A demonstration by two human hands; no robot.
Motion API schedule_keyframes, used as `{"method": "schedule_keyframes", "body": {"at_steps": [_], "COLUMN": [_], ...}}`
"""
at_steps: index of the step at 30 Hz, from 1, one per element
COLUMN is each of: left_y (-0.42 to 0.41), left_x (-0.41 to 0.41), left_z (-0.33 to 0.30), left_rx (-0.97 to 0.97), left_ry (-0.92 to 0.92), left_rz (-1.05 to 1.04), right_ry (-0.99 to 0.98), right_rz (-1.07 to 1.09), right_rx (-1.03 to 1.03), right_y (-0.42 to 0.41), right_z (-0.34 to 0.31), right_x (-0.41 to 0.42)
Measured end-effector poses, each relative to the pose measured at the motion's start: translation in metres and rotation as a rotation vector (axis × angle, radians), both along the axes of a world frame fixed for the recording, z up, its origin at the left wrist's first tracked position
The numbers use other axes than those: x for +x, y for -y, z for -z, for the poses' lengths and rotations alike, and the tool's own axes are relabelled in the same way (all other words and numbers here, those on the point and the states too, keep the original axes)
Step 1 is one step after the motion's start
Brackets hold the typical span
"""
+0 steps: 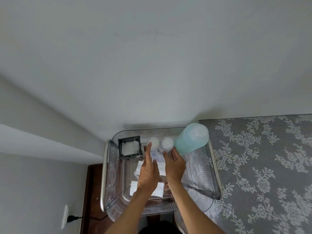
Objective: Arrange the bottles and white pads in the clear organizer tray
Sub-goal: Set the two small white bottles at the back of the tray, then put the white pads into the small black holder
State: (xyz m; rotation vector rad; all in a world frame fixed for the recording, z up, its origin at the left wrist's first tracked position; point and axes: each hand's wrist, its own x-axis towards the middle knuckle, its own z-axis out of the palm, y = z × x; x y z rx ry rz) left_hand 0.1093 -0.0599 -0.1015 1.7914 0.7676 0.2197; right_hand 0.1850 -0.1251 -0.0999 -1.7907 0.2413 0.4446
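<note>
Both hands open, gripping nothing, reaching side by side into tray point(114, 174). Left to right from there:

Outlet point(66, 215) low on left wall, black plug point(73, 217) seated in it, cord trailing right toward dark wood below tray.

Black holder point(120, 147) in tray's far-left corner, white pads point(129, 147) stacked inside.

Left hand point(148, 173) flat, fingers stretched forward, fingertips point(149, 146) at left small bottle point(153, 142); touching or just short of it, cannot tell. Loose pads point(158, 190) on tray floor beneath palm and wrist, partly hidden.

Second small bottle point(167, 143) just right of first, both upright with white caps, near tray's far wall. Bodies blurred, labels unreadable.

Right hand point(174, 164) spread, fingers slightly curled, fingertips near second bottle's base and close beside big bottle point(190, 138); contact not clear. Big bottle pale turquoise, frosted cap, standing at tray's far-right corner, looming toward camera.

Tray clear and ribbed, on metal-railed cart point(103, 174) against white wall.

Grey lace cloth point(263, 166) covering surface to right of cart, butted against its rail.
</note>
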Motion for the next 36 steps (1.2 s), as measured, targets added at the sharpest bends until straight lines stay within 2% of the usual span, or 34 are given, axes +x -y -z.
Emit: {"method": "schedule_keyframes", "body": {"at_steps": [3,5,10,14,17,24,27,32,36], "left_y": [0.000,-0.002,-0.023,-0.045,-0.049,-0.045,-0.043,-0.030,-0.015], "left_x": [-0.018,-0.034,-0.059,-0.061,-0.056,-0.053,-0.057,-0.067,-0.071], "left_z": [-0.005,-0.005,0.001,0.006,0.012,0.024,0.020,-0.004,-0.042], "left_rx": [0.059,0.125,0.427,0.488,0.520,0.577,0.588,0.487,0.460], "left_ry": [-0.041,-0.106,-0.297,-0.458,-0.520,-0.562,-0.569,-0.506,-0.382], "left_rz": [0.047,0.065,0.212,0.204,0.222,0.186,0.125,0.013,-0.080], "right_ry": [-0.037,-0.026,0.067,0.178,0.336,0.502,0.458,0.318,0.329], "right_rz": [-0.032,-0.096,-0.480,-0.730,-0.810,-0.822,-0.847,-0.835,-0.898], "right_rx": [0.050,0.011,-0.237,-0.435,-0.577,-0.706,-0.707,-0.568,-0.572], "right_y": [0.011,0.026,0.062,0.066,0.059,0.052,0.051,0.058,0.068], "right_z": [-0.002,-0.001,0.009,0.014,0.018,0.033,0.034,0.023,0.002], "right_x": [-0.004,-0.009,-0.016,-0.014,-0.010,-0.003,0.000,-0.003,-0.005]}}
